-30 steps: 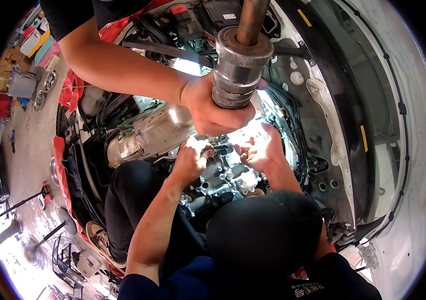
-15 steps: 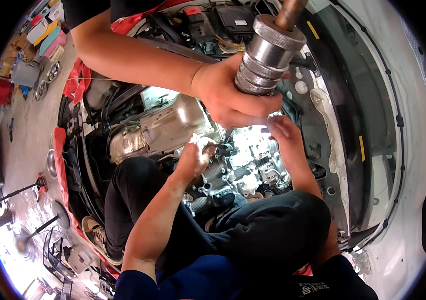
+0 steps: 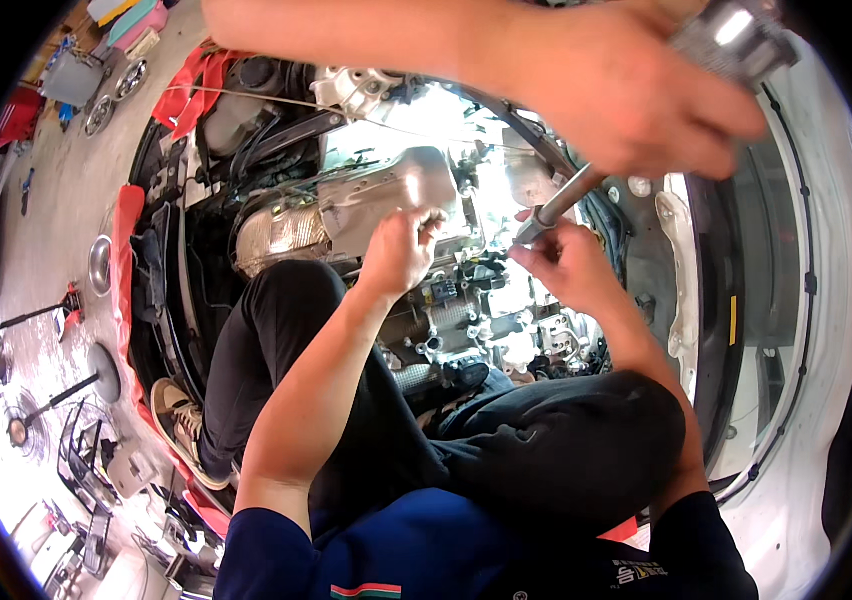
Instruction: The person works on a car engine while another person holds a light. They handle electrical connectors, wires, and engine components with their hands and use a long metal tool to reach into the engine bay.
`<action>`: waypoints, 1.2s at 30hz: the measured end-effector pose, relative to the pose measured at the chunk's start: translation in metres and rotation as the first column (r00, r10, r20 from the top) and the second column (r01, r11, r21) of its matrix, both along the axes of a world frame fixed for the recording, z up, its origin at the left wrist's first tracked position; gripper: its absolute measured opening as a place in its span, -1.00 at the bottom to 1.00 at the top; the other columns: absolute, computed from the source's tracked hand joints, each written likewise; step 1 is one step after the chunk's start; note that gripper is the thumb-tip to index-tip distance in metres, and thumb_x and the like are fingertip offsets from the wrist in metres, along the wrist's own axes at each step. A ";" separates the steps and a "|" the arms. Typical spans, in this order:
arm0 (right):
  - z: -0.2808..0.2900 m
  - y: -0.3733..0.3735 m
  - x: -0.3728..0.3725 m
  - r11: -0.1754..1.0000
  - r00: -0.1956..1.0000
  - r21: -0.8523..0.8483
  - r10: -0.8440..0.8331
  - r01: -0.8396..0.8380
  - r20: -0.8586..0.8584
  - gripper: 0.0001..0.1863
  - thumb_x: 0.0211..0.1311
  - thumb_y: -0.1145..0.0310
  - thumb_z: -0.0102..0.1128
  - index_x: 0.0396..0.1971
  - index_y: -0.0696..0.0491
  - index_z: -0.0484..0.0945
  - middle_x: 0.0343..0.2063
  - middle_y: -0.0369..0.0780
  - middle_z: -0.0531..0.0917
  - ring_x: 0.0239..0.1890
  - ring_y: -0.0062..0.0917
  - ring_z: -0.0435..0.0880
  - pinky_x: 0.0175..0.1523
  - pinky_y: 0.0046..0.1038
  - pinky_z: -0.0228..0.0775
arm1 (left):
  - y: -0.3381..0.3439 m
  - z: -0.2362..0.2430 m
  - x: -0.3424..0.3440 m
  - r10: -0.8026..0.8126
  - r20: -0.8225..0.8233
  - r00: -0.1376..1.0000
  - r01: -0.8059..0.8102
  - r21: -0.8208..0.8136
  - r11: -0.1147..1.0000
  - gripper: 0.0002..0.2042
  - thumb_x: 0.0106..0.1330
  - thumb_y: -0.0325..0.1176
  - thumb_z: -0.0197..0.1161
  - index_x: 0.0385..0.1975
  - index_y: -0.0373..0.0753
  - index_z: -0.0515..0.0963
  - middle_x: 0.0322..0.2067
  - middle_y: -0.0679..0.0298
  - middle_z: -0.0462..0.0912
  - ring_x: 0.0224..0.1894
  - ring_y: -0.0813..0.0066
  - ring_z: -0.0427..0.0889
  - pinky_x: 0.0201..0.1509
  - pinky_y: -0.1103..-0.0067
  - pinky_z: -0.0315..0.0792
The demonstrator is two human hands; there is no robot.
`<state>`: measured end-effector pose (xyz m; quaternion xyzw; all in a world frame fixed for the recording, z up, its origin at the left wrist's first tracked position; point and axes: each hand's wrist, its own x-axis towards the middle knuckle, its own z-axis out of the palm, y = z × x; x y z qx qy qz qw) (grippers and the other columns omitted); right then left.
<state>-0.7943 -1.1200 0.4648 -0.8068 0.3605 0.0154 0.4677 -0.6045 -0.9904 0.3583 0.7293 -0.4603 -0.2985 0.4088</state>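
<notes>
A co-worker's hand reaches in from the top, wrapped round the thick knurled metal weight of what looks like a slide hammer. Its steel rod slants down leftward to a wider end. My right hand has thumb and fingers closed about that lower end, above the brightly lit engine. Left of it, my left hand is raised over the engine by the metal heat shield. Its fingers are curled together; whatever they may hold is hidden.
My bent legs straddle the engine bay. The windscreen lies at the right. A red cover lines the left edge of the car. On the floor beyond are metal wheel covers and a fan.
The co-worker's hand has swung up and right with the slide hammer, whose rod end now meets my right hand. My left hand has lifted from the engine's connectors. The view has shifted slightly.
</notes>
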 end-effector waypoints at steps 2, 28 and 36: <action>0.008 0.000 0.002 0.998 0.990 -0.046 -0.026 0.033 0.142 -0.60 0.15 0.39 0.32 -0.02 0.17 0.48 -0.52 -0.40 0.56 -0.53 -0.81 0.41 -0.42 -0.68 0.25 | 0.000 0.006 0.007 0.083 -0.027 0.996 -0.083 0.013 0.996 -0.83 0.31 -0.41 0.19 -0.19 -0.33 0.59 -0.33 0.09 0.69 -0.34 0.33 0.68 -0.24 0.54 0.47; 0.042 -0.006 0.018 0.949 0.893 -0.271 -0.024 0.161 0.448 -0.86 0.21 0.41 0.23 -0.30 0.16 0.57 -0.60 -0.40 0.56 -0.57 -0.83 0.39 -0.45 -0.70 0.20 | 0.001 -0.018 0.029 0.580 0.178 0.795 -0.567 -0.125 0.814 -0.75 0.33 -0.25 0.12 -0.25 -0.31 0.60 -0.56 0.05 0.61 -0.52 0.17 0.56 -0.36 0.39 0.39; 0.050 -0.009 0.018 0.922 0.922 -0.352 -0.015 0.163 0.387 -0.74 0.22 0.41 0.22 -0.12 0.17 0.53 -0.57 -0.42 0.55 -0.53 -0.85 0.39 -0.43 -0.72 0.17 | 0.002 -0.011 0.029 0.625 0.255 0.738 -0.626 -0.085 0.775 -0.75 0.33 -0.25 0.10 -0.23 -0.28 0.61 -0.44 0.05 0.65 -0.29 0.08 0.58 -0.18 0.31 0.41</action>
